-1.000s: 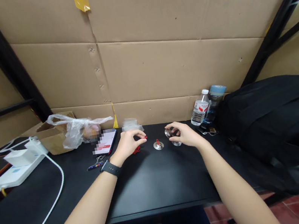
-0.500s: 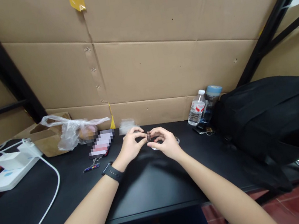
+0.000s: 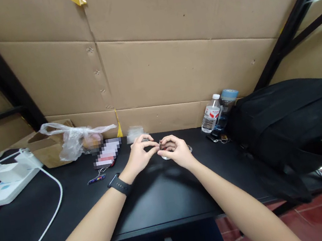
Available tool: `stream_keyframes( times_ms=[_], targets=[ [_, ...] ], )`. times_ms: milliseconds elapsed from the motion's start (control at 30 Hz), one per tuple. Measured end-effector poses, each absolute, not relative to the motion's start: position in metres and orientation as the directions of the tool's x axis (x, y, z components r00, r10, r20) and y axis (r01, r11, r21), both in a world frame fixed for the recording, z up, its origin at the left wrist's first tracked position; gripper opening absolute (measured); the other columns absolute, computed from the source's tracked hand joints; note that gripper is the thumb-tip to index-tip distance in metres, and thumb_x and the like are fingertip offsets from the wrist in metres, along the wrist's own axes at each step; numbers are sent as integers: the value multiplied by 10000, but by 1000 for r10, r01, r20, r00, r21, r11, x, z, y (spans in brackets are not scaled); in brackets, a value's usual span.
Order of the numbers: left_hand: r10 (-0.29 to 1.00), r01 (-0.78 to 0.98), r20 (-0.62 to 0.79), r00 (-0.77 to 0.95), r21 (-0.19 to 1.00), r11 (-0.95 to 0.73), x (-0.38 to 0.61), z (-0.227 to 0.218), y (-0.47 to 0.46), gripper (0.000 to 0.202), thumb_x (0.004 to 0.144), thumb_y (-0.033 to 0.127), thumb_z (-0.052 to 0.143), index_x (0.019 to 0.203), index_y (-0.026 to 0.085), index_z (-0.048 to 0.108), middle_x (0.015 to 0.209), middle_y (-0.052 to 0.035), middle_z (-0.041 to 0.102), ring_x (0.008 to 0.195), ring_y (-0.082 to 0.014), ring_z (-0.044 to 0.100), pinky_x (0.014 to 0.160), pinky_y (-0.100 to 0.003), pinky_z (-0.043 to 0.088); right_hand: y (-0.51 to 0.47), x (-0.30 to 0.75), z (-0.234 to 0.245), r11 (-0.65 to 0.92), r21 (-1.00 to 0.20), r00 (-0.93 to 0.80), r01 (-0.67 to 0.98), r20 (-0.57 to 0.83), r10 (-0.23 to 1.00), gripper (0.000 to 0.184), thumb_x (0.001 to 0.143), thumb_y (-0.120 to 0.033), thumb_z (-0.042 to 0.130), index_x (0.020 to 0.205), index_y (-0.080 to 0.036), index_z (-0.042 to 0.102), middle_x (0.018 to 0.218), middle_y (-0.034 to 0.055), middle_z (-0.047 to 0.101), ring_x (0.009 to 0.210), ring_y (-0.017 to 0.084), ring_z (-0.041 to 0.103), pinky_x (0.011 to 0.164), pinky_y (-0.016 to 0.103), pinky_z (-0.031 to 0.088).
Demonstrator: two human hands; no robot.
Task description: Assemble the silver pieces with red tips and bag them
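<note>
My left hand [image 3: 142,154], with a dark watch [image 3: 119,184] on its wrist, is closed in a pinch, thumb and forefinger at a small dark brown piece [image 3: 160,145]. From the other side my right hand [image 3: 177,151] grips the same piece between thumb and curled fingers. The fingers cover most of it, so its kind does not show. Partly hidden under the right hand, something pale and round [image 3: 190,148] lies on the black table [image 3: 165,202]. Behind the left hand is a small clear plastic packet [image 3: 135,133].
A phone [image 3: 107,152] with a charm [image 3: 96,179], a plastic bag [image 3: 73,141] and a white power strip [image 3: 8,187] are at left. Right stand a water bottle [image 3: 210,116], a blue-lidded bottle [image 3: 228,103] and a black backpack [image 3: 290,119]. Cardboard [image 3: 155,72] closes the back.
The brown piece has turned between my fingers and shows a narrower side. Both hands stay close together in nearly the same place. The whole view has shifted slightly.
</note>
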State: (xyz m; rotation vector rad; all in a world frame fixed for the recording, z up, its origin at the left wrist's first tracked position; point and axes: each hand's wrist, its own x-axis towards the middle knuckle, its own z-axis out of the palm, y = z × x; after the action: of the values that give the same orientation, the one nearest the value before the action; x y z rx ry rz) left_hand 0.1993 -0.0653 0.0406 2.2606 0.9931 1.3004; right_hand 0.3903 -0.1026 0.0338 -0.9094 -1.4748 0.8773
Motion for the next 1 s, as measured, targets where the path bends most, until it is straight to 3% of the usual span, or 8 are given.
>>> stream_keyframes(
  times_ms=[100, 300, 667, 800, 867, 1000],
  targets=[
    [727, 477, 605, 326, 559, -679, 200, 40, -66, 93, 876, 302, 714, 848, 264, 794, 1103, -44, 661, 1162, -263, 573, 1042, -454, 426, -103, 390, 33, 431, -899, -94, 77, 424, 901, 495, 646, -416, 908, 1014, -206, 652, 1035, 71, 711, 932, 224, 734, 725, 301, 587],
    [754, 574, 585, 300, 521, -632, 203, 40, -72, 102, 883, 321, 707, 886, 278, 799, 1155, -55, 659, 1175, -282, 551, 1009, -484, 400, -100, 391, 29, 472, -868, -62, 154, 468, 882, 455, 641, -430, 911, 966, -201, 691, 1042, 80, 695, 860, 204, 719, 655, 282, 572],
    [758, 552, 588, 283, 546, -630, 203, 39, -71, 105, 881, 312, 699, 865, 271, 794, 1132, -48, 654, 1146, -276, 560, 1000, -463, 405, -100, 391, 30, 377, -921, -42, 98, 375, 926, 466, 611, -460, 922, 941, -199, 720, 1033, 83, 734, 795, 217, 742, 661, 317, 614],
    [781, 561, 579, 234, 576, -594, 203, 39, -69, 108, 879, 335, 706, 874, 269, 792, 1128, -48, 648, 1127, -267, 566, 993, -459, 413, -101, 394, 34, 452, -881, -77, 144, 445, 892, 310, 796, -494, 793, 900, -202, 770, 1175, 100, 697, 947, 225, 732, 842, 362, 617],
    [781, 568, 577, 238, 570, -594, 203, 39, -69, 110, 878, 349, 715, 866, 272, 792, 1131, -48, 649, 1131, -267, 561, 993, -462, 408, -101, 396, 36, 493, -842, -110, 219, 481, 870, 283, 877, -482, 714, 934, -215, 787, 1178, 102, 676, 959, 215, 712, 828, 354, 614],
    [755, 588, 590, 286, 514, -624, 204, 40, -73, 115, 884, 348, 717, 840, 273, 793, 1135, -50, 658, 1165, -283, 537, 990, -477, 388, -102, 400, 39, 532, -774, -131, 343, 521, 843, 232, 891, -427, 704, 969, -220, 774, 1112, 99, 640, 876, 199, 681, 712, 326, 610]
  ],
)
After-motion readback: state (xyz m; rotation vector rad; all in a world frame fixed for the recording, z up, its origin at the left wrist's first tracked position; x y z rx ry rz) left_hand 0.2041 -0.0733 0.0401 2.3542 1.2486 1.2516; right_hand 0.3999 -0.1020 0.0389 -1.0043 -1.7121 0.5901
